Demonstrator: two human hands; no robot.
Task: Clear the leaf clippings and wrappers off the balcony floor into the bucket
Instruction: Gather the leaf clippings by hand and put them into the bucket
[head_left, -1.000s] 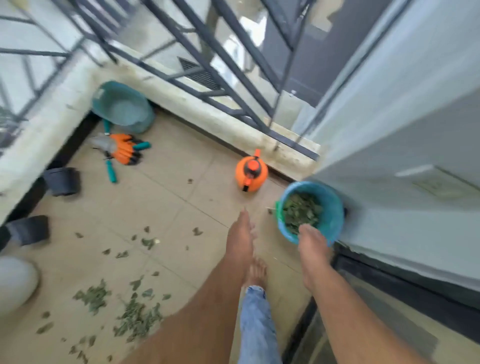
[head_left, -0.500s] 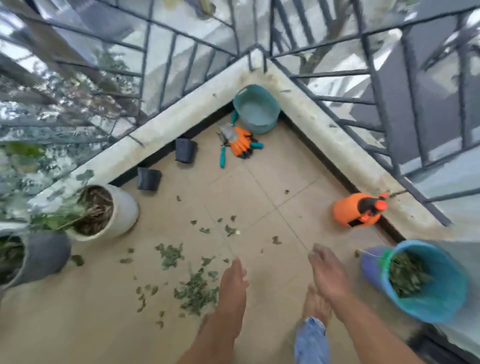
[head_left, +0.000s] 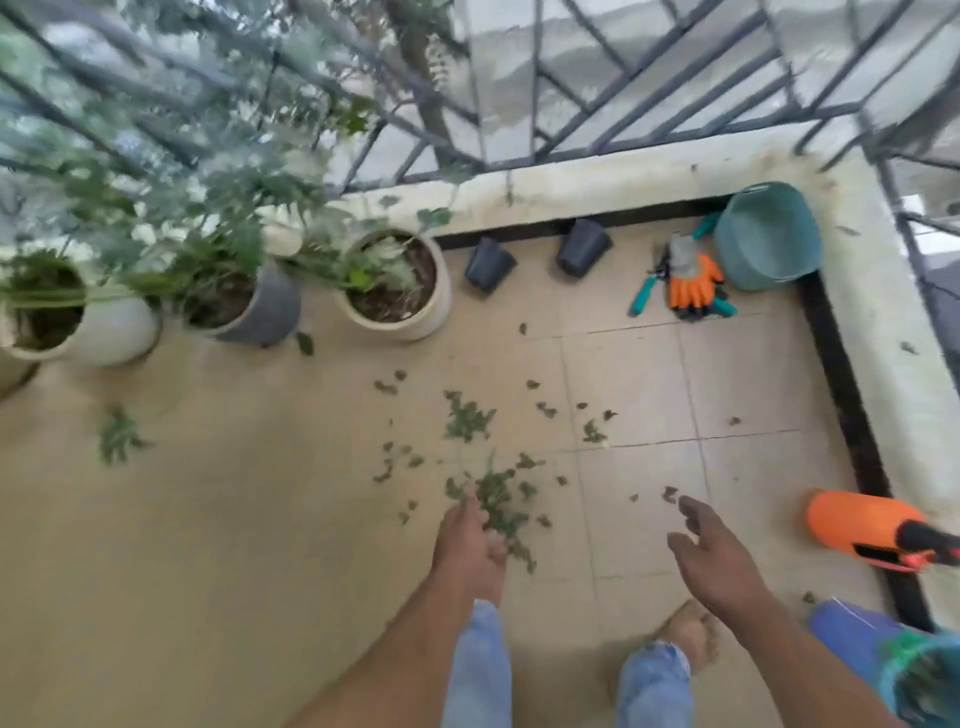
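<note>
A person's left hand (head_left: 470, 545), fingers stretched forward and gripping nothing that can be seen, reaches the near edge of the largest heap of green leaf clippings (head_left: 501, 501) on the beige tiled balcony floor (head_left: 260, 519). The right hand (head_left: 714, 553) hovers well apart to its right, fingers loosely spread and empty. The heap lies straight ahead of the left hand, its length running away from the person toward a second, smaller clump (head_left: 467, 421), so the left hand looks the nearer one for the next scoop. The blue plastic bucket (head_left: 847, 636), with leaves already inside, stands at the floor's right edge, to the right of the right hand and nearer the person, so any handful must cross the body to get there. An orange pressure sprayer (head_left: 862, 525) lies along that same edge, further out than the bucket. Loose clippings dot the middle of the floor; no wrapper can be made out
</note>
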